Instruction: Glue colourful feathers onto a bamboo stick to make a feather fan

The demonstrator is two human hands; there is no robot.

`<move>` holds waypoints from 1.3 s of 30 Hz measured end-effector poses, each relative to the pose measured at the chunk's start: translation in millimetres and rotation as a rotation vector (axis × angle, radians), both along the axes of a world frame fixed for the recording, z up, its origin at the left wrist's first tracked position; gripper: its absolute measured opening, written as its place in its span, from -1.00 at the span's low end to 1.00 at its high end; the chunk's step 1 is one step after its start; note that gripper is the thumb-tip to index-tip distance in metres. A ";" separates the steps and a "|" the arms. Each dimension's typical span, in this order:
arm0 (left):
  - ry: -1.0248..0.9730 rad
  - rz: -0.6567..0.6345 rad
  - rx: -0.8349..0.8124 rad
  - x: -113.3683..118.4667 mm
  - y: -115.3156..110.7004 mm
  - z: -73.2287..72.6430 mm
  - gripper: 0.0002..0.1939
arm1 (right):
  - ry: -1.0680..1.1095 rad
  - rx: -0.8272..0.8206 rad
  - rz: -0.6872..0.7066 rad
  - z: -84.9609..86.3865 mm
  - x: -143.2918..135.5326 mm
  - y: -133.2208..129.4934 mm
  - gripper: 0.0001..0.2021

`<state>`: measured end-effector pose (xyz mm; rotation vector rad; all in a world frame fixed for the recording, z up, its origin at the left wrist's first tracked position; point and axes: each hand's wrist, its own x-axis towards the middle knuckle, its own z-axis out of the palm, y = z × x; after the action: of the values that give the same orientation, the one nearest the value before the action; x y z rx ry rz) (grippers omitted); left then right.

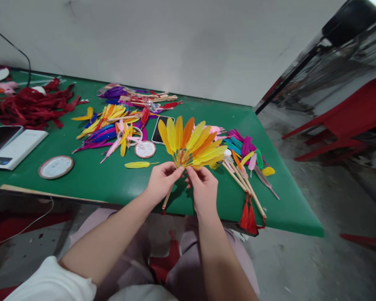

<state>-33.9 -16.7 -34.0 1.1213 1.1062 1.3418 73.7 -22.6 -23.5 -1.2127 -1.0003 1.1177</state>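
Observation:
A fan of yellow and orange feathers (pixel 188 142) is spread out above the table's front part, its quills gathered at the bottom. My left hand (pixel 163 180) pinches the base of the fan from the left, and a wooden stick (pixel 167 198) runs down beneath it. On the right side of the same base, my right hand (pixel 203 184) is closed with thumb and fingers together. The two thumbs nearly meet. A single yellow feather (pixel 139 165) lies on the green table just left of my left hand.
Loose coloured feathers (pixel 102 133) and a round white lid (pixel 145 149) lie left of the fan. Sticks with red tassels (pixel 249 213) rest at right. A phone (pixel 158 133) is behind. Dark red strips (pixel 34 106), a white box (pixel 19 148) and another lid (pixel 55 167) are farther left.

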 end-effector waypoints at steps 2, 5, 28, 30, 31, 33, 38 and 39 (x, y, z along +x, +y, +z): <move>0.007 -0.002 0.008 0.2 -0.4 0.2 -0.73 | 0.005 0.001 0.000 -0.7 -0.4 -0.2 -0.82; 0.015 0.010 0.021 1.4 -0.9 0.7 -0.72 | -0.002 0.004 0.002 -1.7 -1.1 -0.8 -0.82; 0.014 0.014 0.004 2.5 -0.6 -4.7 -0.71 | 0.067 -0.019 0.055 -3.1 -2.4 1.9 -0.80; 0.024 0.016 0.007 2.4 -1.1 -2.8 -0.71 | 0.081 -0.023 0.046 -1.7 -2.1 1.9 -0.80; 0.029 0.017 0.008 2.4 -1.6 -1.5 -0.71 | 0.087 -0.025 0.046 -0.9 -1.9 1.8 -0.80; 0.033 0.019 0.009 2.6 -2.7 1.0 -0.71 | 0.095 -0.029 0.053 0.6 -1.4 1.9 -0.79; 0.006 0.050 -0.005 2.5 -2.4 2.2 -0.70 | 0.082 -0.037 0.089 3.7 -0.9 3.4 -0.77; -0.010 0.067 -0.011 1.9 -1.4 1.8 -0.70 | 0.071 -0.035 0.098 3.8 -0.7 3.8 -0.76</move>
<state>-32.0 -18.0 -32.1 1.0769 1.1515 1.3902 73.0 -18.8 -19.7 -1.1540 -0.9982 1.2512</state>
